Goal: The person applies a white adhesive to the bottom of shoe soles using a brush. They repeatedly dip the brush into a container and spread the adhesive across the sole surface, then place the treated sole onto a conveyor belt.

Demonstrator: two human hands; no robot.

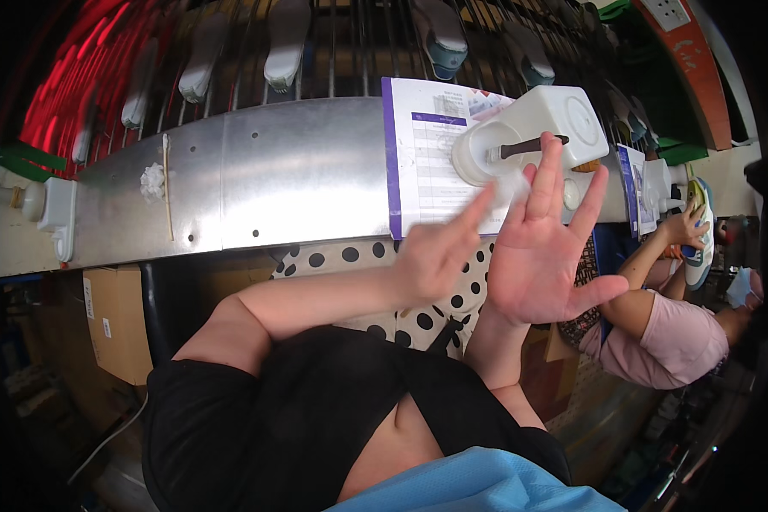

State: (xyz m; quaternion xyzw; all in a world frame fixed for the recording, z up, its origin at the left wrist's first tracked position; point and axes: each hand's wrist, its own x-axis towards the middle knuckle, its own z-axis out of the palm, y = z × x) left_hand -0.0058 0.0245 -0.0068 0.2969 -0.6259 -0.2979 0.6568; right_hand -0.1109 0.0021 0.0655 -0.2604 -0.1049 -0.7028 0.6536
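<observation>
My right hand point(544, 271) is raised in front of the bench with its palm toward me, fingers spread and nothing in it. Close beside it, my left hand point(442, 254) is smeared by motion. Its index finger stretches toward the right hand, while its other fingers are too blurred to read. A whitish blur lies between that fingertip and the right hand; I cannot make out what it is. Behind the hands, a brush with a dark handle point(522, 148) rests across a round white cup point(468, 159). A white square-shouldered plastic jug point(582, 115) lies beside the cup, on a purple-edged printed sheet point(408, 183).
The metal bench point(303, 171) carries a thin wooden stick point(167, 192) and a crumpled white wad point(152, 183). Beyond it, shoes point(286, 47) sit on a rack of rods. At right, a co-worker point(670, 337) holds a shoe point(700, 243). A cardboard box point(115, 320) stands below the bench.
</observation>
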